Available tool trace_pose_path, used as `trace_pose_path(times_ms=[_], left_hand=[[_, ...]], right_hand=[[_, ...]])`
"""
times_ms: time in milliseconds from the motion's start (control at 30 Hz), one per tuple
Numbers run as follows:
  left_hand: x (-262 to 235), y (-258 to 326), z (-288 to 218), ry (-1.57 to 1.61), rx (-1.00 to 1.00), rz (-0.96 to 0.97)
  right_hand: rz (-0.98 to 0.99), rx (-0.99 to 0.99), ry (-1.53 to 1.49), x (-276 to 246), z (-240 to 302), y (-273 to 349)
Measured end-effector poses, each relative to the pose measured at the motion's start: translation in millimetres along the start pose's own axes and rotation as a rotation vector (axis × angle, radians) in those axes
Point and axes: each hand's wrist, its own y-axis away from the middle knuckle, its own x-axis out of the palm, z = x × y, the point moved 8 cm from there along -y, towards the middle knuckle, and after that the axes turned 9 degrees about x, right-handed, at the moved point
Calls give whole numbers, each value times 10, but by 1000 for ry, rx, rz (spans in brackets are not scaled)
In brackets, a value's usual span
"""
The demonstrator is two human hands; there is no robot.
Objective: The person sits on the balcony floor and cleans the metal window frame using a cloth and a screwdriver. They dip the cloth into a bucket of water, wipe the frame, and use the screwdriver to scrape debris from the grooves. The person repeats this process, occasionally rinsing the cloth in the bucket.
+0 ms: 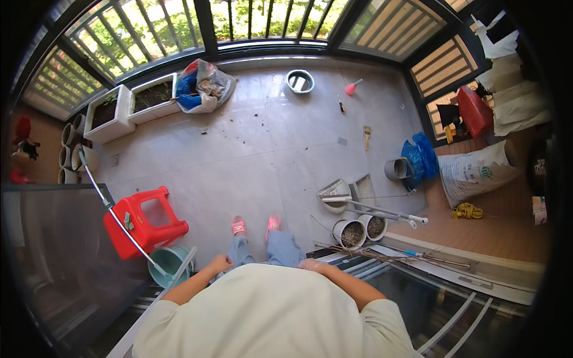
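Note:
My left hand (pixel 221 263) hangs beside my left thigh, holding nothing I can make out. On the other side, my right hand (pixel 311 266) rests near my right thigh, its fingers too small and partly hidden to read. A red plastic stool (pixel 128 209) and a pale teal bucket (pixel 160 273) are the things closest to my left hand. A long-handled mop (pixel 116 218) leans across the stool into the bucket. Nearest my right hand are two white pots of soil (pixel 349 234), with thin dry sticks (pixel 382 255) lying beside them.
White planter boxes (pixel 107 128) and a plastic bag (pixel 206 89) line the far left wall. Ahead lie a round basin (pixel 299 82), a pink funnel-like tool (pixel 351 88), a screwdriver (pixel 341 106) and a brush (pixel 367 138). At right are a dustpan (pixel 334 194), blue bag (pixel 422 156) and white sack (pixel 474 173).

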Motion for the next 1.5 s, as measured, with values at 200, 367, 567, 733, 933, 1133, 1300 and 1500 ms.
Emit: trace_pose_path(times_ms=[200, 367, 567, 733, 933, 1133, 1300, 1500], left_hand=[[-515, -423, -711, -102, 13, -176], [-569, -595, -703, 431, -86, -194], [-1342, -1243, -1405, 288, -128, -211], [-2008, -1896, -2118, 237, -110, -138], [-2356, -2619, -2666, 190, -95, -130], [-2645, -3517, -3580, 198, -122, -242], [-2314, -4027, -4444, 99, -173, -440], [-2240, -4344, -5296, 239, -244, -617]], right_hand=[[58, -60, 177, -1057, -236, -446], [97, -52, 252, -1651, -382, -625], [88, 22, 305, -2701, -330, -661], [-65, 195, 199, -3524, -649, -687], [-128, 149, 137, -4518, -928, -281], [-16, 146, 276, -5737, -1674, -404], [74, 131, 404, -6850, -2202, -281], [250, 163, 627, -7428, -2778, -265]])
